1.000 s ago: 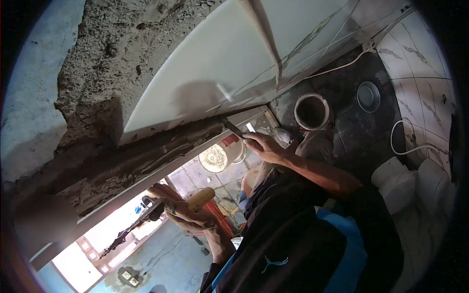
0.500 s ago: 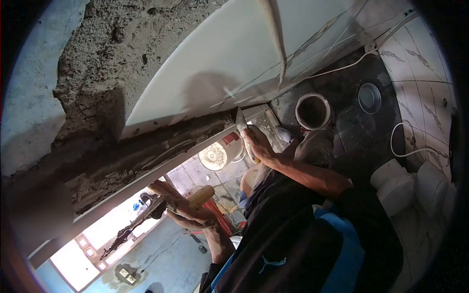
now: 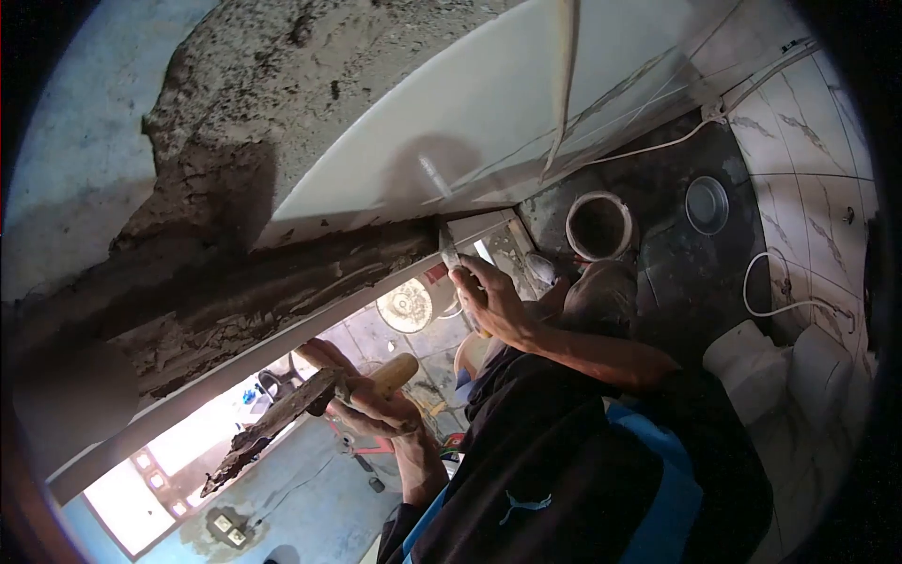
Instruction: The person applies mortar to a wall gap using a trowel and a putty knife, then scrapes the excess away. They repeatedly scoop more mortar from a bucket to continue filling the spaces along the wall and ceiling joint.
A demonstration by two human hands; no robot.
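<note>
My left hand [image 3: 376,399] is closed round a trowel with a thick wooden handle [image 3: 396,374]. Its blade [image 3: 272,428], seen nearly edge-on, carries dark wet mortar. Higher up, my right hand [image 3: 493,301] grips a small narrow-bladed trowel [image 3: 448,246], its blade tip at the far end of a dark mortar strip [image 3: 282,291]. That strip runs between a white marbled tile panel [image 3: 376,169] and a pale frame edge [image 3: 310,329]. The fingers of my right hand are wrapped round the handle, which is partly hidden.
A mortar-stained bucket [image 3: 599,226] and a metal bowl [image 3: 707,205] stand on the dark floor. Beyond the frame is a round pale container [image 3: 406,305]. White toilet-like ceramic pieces [image 3: 747,352] lie at right. A pale hose [image 3: 766,305] hangs by the tiled wall.
The view has shifted slightly. My right hand's trowel blade has moved a little left and down along the strip. The mortar-laden blade in my left hand has turned, showing more of its face.
</note>
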